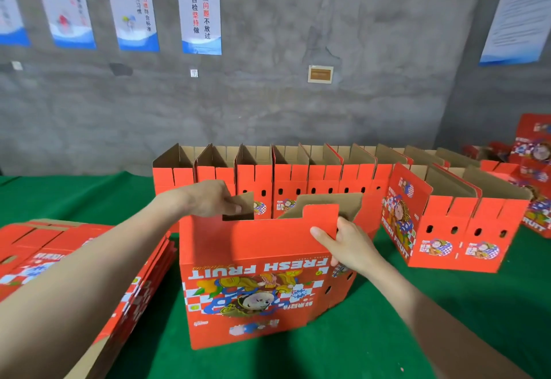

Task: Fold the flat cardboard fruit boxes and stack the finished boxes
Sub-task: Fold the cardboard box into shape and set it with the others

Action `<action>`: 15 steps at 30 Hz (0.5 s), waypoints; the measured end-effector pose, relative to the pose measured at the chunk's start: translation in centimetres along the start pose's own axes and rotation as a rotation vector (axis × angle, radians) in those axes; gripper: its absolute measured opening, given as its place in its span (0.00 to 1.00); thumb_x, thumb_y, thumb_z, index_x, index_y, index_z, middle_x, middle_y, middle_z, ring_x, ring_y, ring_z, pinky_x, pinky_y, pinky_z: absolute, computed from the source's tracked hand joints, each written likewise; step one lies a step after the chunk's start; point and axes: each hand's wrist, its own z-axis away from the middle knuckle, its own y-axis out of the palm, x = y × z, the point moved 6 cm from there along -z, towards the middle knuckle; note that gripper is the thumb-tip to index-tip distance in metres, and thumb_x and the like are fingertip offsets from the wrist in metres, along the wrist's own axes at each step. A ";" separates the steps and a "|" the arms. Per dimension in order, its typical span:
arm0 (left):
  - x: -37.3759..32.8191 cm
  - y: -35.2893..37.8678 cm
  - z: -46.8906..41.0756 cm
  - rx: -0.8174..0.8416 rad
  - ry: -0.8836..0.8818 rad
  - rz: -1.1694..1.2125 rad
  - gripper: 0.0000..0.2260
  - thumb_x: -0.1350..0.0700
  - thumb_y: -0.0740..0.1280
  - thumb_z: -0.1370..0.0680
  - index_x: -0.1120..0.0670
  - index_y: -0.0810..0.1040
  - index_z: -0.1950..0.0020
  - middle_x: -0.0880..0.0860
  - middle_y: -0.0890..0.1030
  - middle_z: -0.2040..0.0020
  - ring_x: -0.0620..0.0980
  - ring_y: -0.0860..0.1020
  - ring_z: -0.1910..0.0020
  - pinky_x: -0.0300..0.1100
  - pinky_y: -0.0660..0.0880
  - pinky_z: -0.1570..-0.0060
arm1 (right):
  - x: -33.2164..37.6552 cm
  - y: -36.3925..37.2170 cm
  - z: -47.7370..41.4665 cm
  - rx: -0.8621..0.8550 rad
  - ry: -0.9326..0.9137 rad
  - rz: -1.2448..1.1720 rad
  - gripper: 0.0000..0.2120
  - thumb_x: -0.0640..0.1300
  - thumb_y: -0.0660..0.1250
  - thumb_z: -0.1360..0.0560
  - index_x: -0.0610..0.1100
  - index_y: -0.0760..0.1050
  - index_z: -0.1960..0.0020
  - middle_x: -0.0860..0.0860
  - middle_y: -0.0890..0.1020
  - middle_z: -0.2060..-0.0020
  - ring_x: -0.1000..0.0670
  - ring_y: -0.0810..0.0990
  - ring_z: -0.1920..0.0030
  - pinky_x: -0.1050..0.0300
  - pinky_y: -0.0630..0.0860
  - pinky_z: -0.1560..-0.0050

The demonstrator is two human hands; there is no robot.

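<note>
A red "FRESH FRUIT" cardboard box [256, 283] stands upside down on the green table in front of me, its flaps pointing up. My left hand [213, 199] pinches a brown inner flap at the box's upper left corner. My right hand [343, 244] grips the red front flap near the upper right corner, thumb on the outer face. A pile of flat red box blanks [89, 259] lies at the left. A row of folded open boxes [283, 175] stands behind.
More folded boxes [453, 229] stand at the right, with others [533, 152] piled at the far right edge. The green table cloth [417, 319] shows in front and to the right. A grey concrete wall with posters [198, 5] rises behind the table.
</note>
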 end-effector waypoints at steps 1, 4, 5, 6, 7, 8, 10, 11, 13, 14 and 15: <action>0.2 -0.2 -0.2 -0.027 -0.025 -0.012 0.15 0.50 0.63 0.21 0.61 0.81 0.45 0.59 0.82 0.47 0.57 0.78 0.47 0.47 0.73 0.45 | 0.0 -0.2 0.0 -0.029 -0.004 -0.009 0.18 0.63 0.60 0.24 0.48 0.73 0.51 0.57 0.75 0.78 0.56 0.80 0.72 0.58 0.72 0.66; 1.3 -0.7 -0.8 -0.069 -0.110 0.015 0.12 0.54 0.66 0.23 0.63 0.80 0.53 0.59 0.81 0.54 0.58 0.79 0.53 0.45 0.72 0.55 | 0.2 -0.5 0.0 -0.108 -0.028 0.014 0.19 0.63 0.62 0.25 0.47 0.70 0.61 0.56 0.71 0.76 0.56 0.74 0.72 0.58 0.68 0.68; 1.8 -0.8 -0.8 -0.079 -0.144 0.064 0.11 0.54 0.67 0.24 0.61 0.78 0.59 0.57 0.80 0.60 0.56 0.77 0.60 0.43 0.71 0.60 | 0.2 -0.7 0.0 -0.137 -0.029 0.020 0.20 0.63 0.63 0.25 0.48 0.68 0.65 0.56 0.69 0.76 0.57 0.71 0.73 0.59 0.64 0.70; 2.3 -1.0 -0.8 -0.092 -0.181 0.134 0.12 0.54 0.68 0.24 0.60 0.76 0.64 0.54 0.77 0.66 0.53 0.75 0.67 0.41 0.69 0.65 | 0.0 -1.0 -0.1 -0.158 -0.024 0.024 0.20 0.62 0.63 0.25 0.48 0.66 0.66 0.56 0.69 0.75 0.58 0.69 0.74 0.60 0.61 0.71; 2.8 -1.2 -0.7 -0.103 -0.217 0.207 0.15 0.54 0.68 0.23 0.59 0.74 0.68 0.52 0.74 0.73 0.50 0.72 0.73 0.37 0.67 0.72 | -0.2 -1.3 0.0 -0.171 -0.017 0.026 0.21 0.62 0.63 0.25 0.48 0.65 0.66 0.57 0.69 0.75 0.58 0.68 0.73 0.61 0.60 0.71; 3.4 -1.3 -0.7 -0.115 -0.246 0.271 0.17 0.54 0.68 0.23 0.58 0.72 0.70 0.50 0.72 0.78 0.49 0.70 0.77 0.35 0.66 0.77 | -0.4 -1.6 0.0 -0.178 -0.014 0.022 0.21 0.62 0.62 0.25 0.48 0.66 0.66 0.56 0.70 0.74 0.58 0.69 0.73 0.62 0.60 0.71; 4.6 -1.3 -0.5 -0.140 -0.286 0.404 0.15 0.58 0.67 0.23 0.59 0.74 0.70 0.50 0.74 0.80 0.49 0.74 0.79 0.36 0.70 0.80 | -0.9 -2.0 0.2 -0.191 -0.015 0.007 0.20 0.62 0.62 0.25 0.47 0.66 0.65 0.56 0.71 0.73 0.58 0.70 0.72 0.62 0.61 0.70; 5.2 -1.1 -0.3 -0.156 -0.304 0.474 0.13 0.60 0.66 0.23 0.61 0.76 0.68 0.52 0.77 0.79 0.51 0.77 0.78 0.38 0.73 0.79 | -1.1 -2.2 0.4 -0.200 -0.009 0.005 0.21 0.61 0.62 0.24 0.47 0.65 0.65 0.56 0.71 0.73 0.57 0.70 0.73 0.62 0.60 0.70; 6.5 -0.9 -0.2 -0.236 -0.335 0.612 0.10 0.62 0.64 0.23 0.66 0.79 0.62 0.59 0.80 0.73 0.54 0.80 0.77 0.39 0.75 0.79 | -1.7 -2.7 0.6 -0.208 0.021 0.007 0.21 0.61 0.62 0.24 0.47 0.63 0.66 0.55 0.71 0.74 0.56 0.69 0.73 0.61 0.60 0.71; 7.3 -0.9 -0.2 -0.298 -0.355 0.675 0.09 0.63 0.63 0.24 0.67 0.78 0.60 0.60 0.80 0.72 0.53 0.79 0.78 0.39 0.75 0.79 | -2.0 -2.9 0.7 -0.202 0.039 0.003 0.21 0.61 0.61 0.24 0.46 0.63 0.66 0.54 0.71 0.73 0.55 0.70 0.73 0.60 0.61 0.70; 8.0 -0.9 -0.3 -0.366 -0.373 0.731 0.08 0.64 0.63 0.24 0.67 0.78 0.59 0.61 0.80 0.71 0.53 0.79 0.79 0.40 0.75 0.80 | -2.3 -3.1 0.8 -0.195 0.056 -0.006 0.22 0.60 0.61 0.24 0.45 0.64 0.66 0.53 0.71 0.73 0.54 0.70 0.72 0.59 0.62 0.70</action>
